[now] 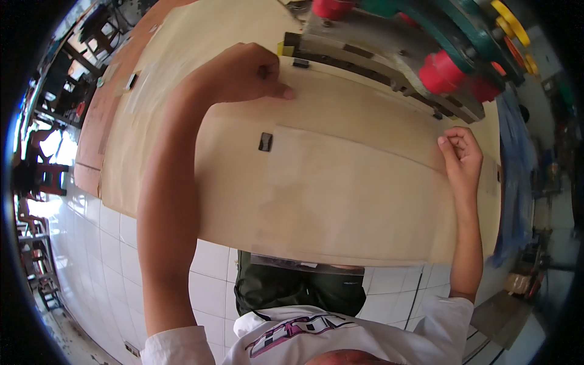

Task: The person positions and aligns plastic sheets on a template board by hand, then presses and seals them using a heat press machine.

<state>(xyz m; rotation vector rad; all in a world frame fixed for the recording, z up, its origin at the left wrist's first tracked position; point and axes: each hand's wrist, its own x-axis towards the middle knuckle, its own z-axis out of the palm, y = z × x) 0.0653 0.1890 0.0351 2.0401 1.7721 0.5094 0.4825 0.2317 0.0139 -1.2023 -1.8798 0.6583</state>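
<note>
My left hand [252, 74] is over the upper middle of the tan work surface [231, 201], near the left end of the machine's long metal bar [365, 70]. Its fingers are curled, with the thumb pointing right; whatever it holds, if anything, is hidden. At the right, my right hand [461, 151] is closed near the right corner of a thin clear sheet [353, 188], fingers curled against the thumb. What is in its grip is too small to make out. The sheet lies flat on the surface and reaches its front edge. A small black block [266, 142] sits left of the sheet.
A green machine with red knobs [441, 71] and yellow handles [511, 23] stands at the upper right. Another black piece [131, 81] lies at the left beside clear film. Blue material [516, 176] hangs at the right edge. Stools stand on the floor at left.
</note>
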